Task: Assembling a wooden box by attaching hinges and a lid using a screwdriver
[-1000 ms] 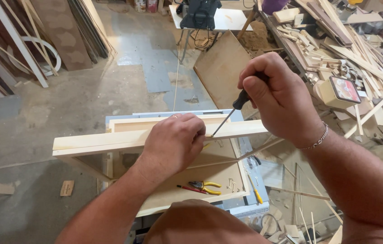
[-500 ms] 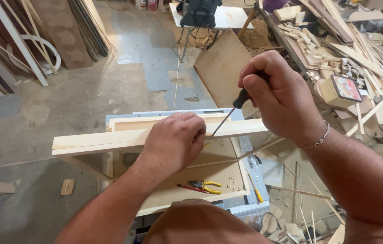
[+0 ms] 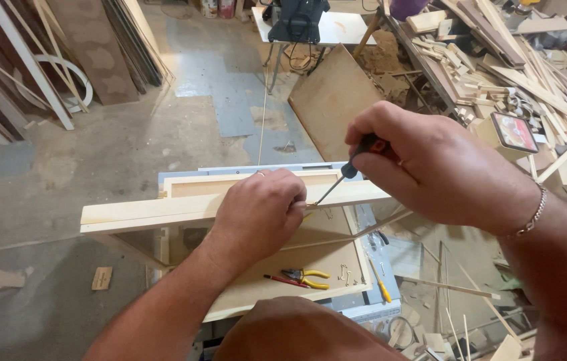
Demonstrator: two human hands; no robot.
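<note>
A long pale wooden strip (image 3: 143, 210) lies across a shallow wooden frame box (image 3: 190, 184). My left hand (image 3: 260, 210) is closed over the strip near its middle, pressing it down. My right hand (image 3: 437, 167), with a chain bracelet at the wrist, grips a black-and-red handled screwdriver (image 3: 357, 157). Its thin shaft slants down to the left, and the tip meets the strip right beside my left fingers. What the tip touches is hidden by my left hand.
Yellow-handled pliers (image 3: 307, 277), a red pencil and small metal hooks (image 3: 345, 273) lie on the board inside the box. A pile of wood offcuts (image 3: 517, 73) fills the right side. A plywood sheet (image 3: 333, 100) leans behind. Boards stand at the far left wall.
My right hand has turned slightly on the screwdriver handle. The strip and my left hand stay where they were.
</note>
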